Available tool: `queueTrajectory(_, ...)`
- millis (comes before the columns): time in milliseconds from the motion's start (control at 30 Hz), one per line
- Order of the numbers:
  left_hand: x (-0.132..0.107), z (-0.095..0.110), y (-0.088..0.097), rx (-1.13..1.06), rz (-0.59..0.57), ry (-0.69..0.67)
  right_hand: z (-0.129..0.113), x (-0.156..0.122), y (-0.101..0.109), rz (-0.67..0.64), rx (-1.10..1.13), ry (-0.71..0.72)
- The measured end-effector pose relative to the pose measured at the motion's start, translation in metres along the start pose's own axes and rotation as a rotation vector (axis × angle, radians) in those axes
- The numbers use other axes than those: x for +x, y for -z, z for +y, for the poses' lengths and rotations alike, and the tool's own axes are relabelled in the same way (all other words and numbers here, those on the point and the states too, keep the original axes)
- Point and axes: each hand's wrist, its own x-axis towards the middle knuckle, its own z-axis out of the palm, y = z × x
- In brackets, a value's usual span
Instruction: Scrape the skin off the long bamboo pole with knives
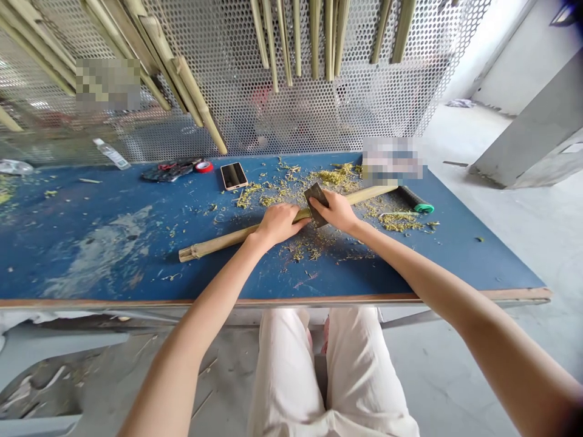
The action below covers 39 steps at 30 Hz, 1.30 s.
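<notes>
A bamboo pole (pixel 221 243) lies slantwise across the blue workbench (pixel 150 267), its near end to the left and its far end to the right. My left hand (pixel 279 222) is closed around the pole near its middle. In my right hand (pixel 337 210) is a flat, dark rectangular scraper (pixel 319 218), pinched between thumb and fingers. Its lower edge meets the pole just right of my left hand; the exact contact is partly hidden. Yellow-green shavings (pixel 339 176) are scattered around and behind the pole.
A black handle with a green end (pixel 413 200) lies at the right near the pole's far end. Behind are a phone (pixel 234 176), red tape (pixel 203 167), a dark bundle (pixel 170 170) and a bottle (pixel 112 153). Bamboo poles (pixel 200 106) lean on a perforated metal panel (pixel 310 115).
</notes>
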Motion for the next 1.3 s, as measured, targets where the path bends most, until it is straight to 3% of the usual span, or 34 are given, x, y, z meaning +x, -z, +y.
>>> queueTrajectory(167,0.000,0.002,0.001,0.012,-0.011,0.007,-0.001,-0.002,-0.003,0.029,-0.024,-0.018)
queueTrajectory(567,-0.005,0.007,0.005,0.003,-0.024,-0.007,-0.018,-0.010,0.003,-0.057,-0.292,0.019)
queueTrajectory(767,-0.005,0.007,0.005,-0.021,-0.026,0.001,-0.019,-0.012,-0.001,-0.032,-0.316,0.010)
queueTrajectory(1300,-0.005,0.008,0.005,-0.029,-0.036,0.064,-0.036,-0.012,0.003,-0.137,-0.474,-0.050)
